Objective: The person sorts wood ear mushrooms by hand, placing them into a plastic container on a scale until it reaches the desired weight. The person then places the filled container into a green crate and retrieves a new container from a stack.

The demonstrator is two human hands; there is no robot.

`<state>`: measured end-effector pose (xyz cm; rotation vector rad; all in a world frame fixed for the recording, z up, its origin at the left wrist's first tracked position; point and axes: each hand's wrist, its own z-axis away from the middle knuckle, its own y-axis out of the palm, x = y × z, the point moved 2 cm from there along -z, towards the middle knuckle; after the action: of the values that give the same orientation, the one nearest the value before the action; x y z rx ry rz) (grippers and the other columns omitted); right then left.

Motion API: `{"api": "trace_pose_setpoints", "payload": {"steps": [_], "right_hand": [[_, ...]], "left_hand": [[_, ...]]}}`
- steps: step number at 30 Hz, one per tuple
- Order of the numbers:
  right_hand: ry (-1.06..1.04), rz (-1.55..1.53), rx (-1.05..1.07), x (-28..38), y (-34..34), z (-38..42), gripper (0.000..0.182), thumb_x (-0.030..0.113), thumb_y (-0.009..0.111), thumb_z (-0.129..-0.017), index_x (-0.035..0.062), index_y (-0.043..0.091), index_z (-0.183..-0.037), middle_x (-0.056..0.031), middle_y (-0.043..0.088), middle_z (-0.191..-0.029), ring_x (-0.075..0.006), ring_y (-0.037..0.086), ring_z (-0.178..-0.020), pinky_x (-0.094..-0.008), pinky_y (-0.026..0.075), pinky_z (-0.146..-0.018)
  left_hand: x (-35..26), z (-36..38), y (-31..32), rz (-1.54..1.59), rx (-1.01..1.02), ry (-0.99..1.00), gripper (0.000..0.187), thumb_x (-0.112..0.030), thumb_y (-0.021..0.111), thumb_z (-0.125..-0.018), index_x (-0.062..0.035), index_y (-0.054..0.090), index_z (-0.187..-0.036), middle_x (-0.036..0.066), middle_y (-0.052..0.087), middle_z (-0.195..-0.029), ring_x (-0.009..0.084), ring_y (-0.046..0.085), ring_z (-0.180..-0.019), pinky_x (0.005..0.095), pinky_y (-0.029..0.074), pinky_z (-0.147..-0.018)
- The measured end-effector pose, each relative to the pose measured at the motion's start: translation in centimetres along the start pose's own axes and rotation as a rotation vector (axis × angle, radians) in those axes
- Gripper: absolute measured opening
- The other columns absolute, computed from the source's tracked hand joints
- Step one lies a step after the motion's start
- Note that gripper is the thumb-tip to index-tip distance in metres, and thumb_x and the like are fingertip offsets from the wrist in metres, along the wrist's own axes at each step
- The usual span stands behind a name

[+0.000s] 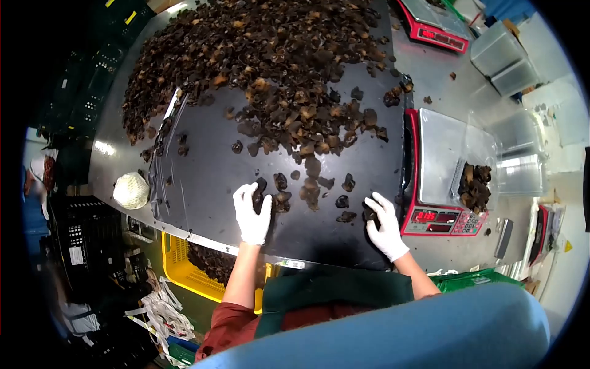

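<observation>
My left hand [252, 216], in a white glove, is low over the dark worktop [215, 161]. Its fingers and thumb are curled round a dark wood ear mushroom [259, 195]. On the right, my right hand [387, 229], also gloved in white, has another dark wood ear mushroom [370, 214] between thumb and fingers, partly hidden. Several loose mushrooms lie between my hands, among them a curled piece [342, 202] and a flat one [346, 216]. Beyond them spreads a large heap of wood ear mushrooms [258, 55].
A red scale [439, 224] stands at right, with a clear tray holding mushrooms [474, 187]. Behind it are a second scale [437, 38] and clear plastic boxes [505, 58]. A white foam-net bundle [131, 190] sits at left. A yellow crate [175, 270] stands below the table edge.
</observation>
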<state>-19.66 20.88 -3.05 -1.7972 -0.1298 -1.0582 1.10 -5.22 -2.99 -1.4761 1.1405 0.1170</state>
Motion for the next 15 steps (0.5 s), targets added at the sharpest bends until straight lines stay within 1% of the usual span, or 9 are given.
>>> {"api": "trace_pose_setpoints", "payload": {"steps": [4, 5, 8, 9, 10, 12, 13, 14, 15], "right_hand": [[-0.041, 0.071, 0.045, 2.1, 0.8, -1.0, 0.061, 0.014, 0.068, -0.071, 0.0099, 0.052, -0.131, -0.0176, 0.045, -0.136, -0.0366, 0.040, -0.127, -0.0440, 0.032, -0.108], [-0.130, 0.085, 0.051, 2.7, 1.5, -1.6, 0.067, 0.026, 0.073, -0.070, 0.0117, 0.051, -0.132, -0.0168, 0.044, -0.137, -0.0366, 0.039, -0.127, -0.0446, 0.030, -0.108], [-0.213, 0.242, 0.098, 3.2, 3.6, -2.4, 0.066, 0.033, 0.073, -0.074, 0.0116, 0.051, -0.132, -0.0145, 0.047, -0.132, -0.0346, 0.043, -0.120, -0.0450, 0.034, -0.100], [-0.254, 0.293, 0.082, 2.8, 4.2, -2.8, 0.049, 0.028, 0.066, -0.081, 0.0112, 0.055, -0.126, -0.0133, 0.053, -0.122, -0.0296, 0.049, -0.113, -0.0419, 0.038, -0.094], [-0.247, 0.265, 0.102, 2.2, 4.4, -3.0, 0.043, 0.026, 0.066, -0.082, 0.0104, 0.058, -0.122, -0.0124, 0.055, -0.118, -0.0284, 0.051, -0.109, -0.0401, 0.040, -0.091], [-0.234, 0.207, 0.138, 0.7, 4.3, -3.7, 0.030, 0.021, 0.064, -0.084, 0.0089, 0.063, -0.112, -0.0106, 0.059, -0.109, -0.0260, 0.056, -0.100, -0.0364, 0.044, -0.087], [-0.363, 0.075, -0.058, 1.1, 3.4, -4.7, 0.017, 0.017, 0.064, -0.085, 0.0075, 0.067, -0.099, -0.0102, 0.062, -0.094, -0.0262, 0.060, -0.087, -0.0324, 0.048, -0.077], [-0.193, -0.120, -0.111, 1.2, 2.5, -4.5, 0.018, 0.019, 0.062, -0.088, 0.0059, 0.067, -0.099, -0.0082, 0.062, -0.087, -0.0216, 0.060, -0.081, -0.0314, 0.050, -0.071], [0.148, -0.431, -0.058, 0.9, 1.7, -4.4, 0.020, 0.021, 0.059, -0.092, 0.0055, 0.067, -0.100, -0.0060, 0.062, -0.086, -0.0178, 0.059, -0.078, -0.0293, 0.048, -0.068]], "left_hand": [[-2.9, -0.8, 0.7, 0.118, 0.079, -0.017, 0.024, -0.011, 0.072, -0.079, -0.0087, 0.065, -0.102, 0.009, 0.059, -0.085, 0.0242, 0.062, -0.077, 0.0331, 0.051, -0.071], [-4.4, -0.9, 1.0, 0.069, 0.074, 0.090, 0.022, -0.011, 0.072, -0.078, -0.0102, 0.067, -0.099, 0.008, 0.059, -0.078, 0.0210, 0.061, -0.070, 0.0316, 0.051, -0.065], [-6.5, -1.0, 2.7, -0.113, 0.293, 0.279, 0.034, -0.029, 0.070, -0.081, -0.0118, 0.063, -0.110, 0.007, 0.059, -0.093, 0.0234, 0.062, -0.075, 0.0334, 0.051, -0.065], [-6.3, -0.7, 3.5, -0.168, 0.347, 0.314, 0.039, -0.035, 0.067, -0.081, -0.0132, 0.061, -0.114, 0.006, 0.057, -0.097, 0.0242, 0.063, -0.079, 0.0342, 0.052, -0.066], [-6.4, -0.7, 4.1, -0.235, 0.455, 0.290, 0.038, -0.033, 0.069, -0.080, -0.0134, 0.061, -0.113, 0.007, 0.058, -0.095, 0.0258, 0.062, -0.081, 0.0344, 0.051, -0.070], [-6.3, -0.6, 4.5, -0.249, 0.455, 0.330, 0.032, -0.027, 0.069, -0.081, -0.0122, 0.063, -0.109, 0.007, 0.060, -0.093, 0.0267, 0.062, -0.081, 0.0330, 0.051, -0.070], [-6.2, -0.7, 4.3, -0.130, 0.425, 0.300, 0.030, -0.024, 0.069, -0.081, -0.0118, 0.064, -0.108, 0.007, 0.061, -0.092, 0.0261, 0.063, -0.081, 0.0317, 0.051, -0.070], [-6.0, -0.7, 3.8, -0.011, 0.395, 0.269, 0.027, -0.021, 0.069, -0.081, -0.0115, 0.064, -0.106, 0.008, 0.062, -0.091, 0.0255, 0.063, -0.080, 0.0305, 0.051, -0.071], [-6.0, -0.8, 3.3, 0.109, 0.365, 0.235, 0.025, -0.018, 0.069, -0.081, -0.0111, 0.065, -0.105, 0.008, 0.063, -0.090, 0.0249, 0.063, -0.080, 0.0292, 0.051, -0.071]]}}
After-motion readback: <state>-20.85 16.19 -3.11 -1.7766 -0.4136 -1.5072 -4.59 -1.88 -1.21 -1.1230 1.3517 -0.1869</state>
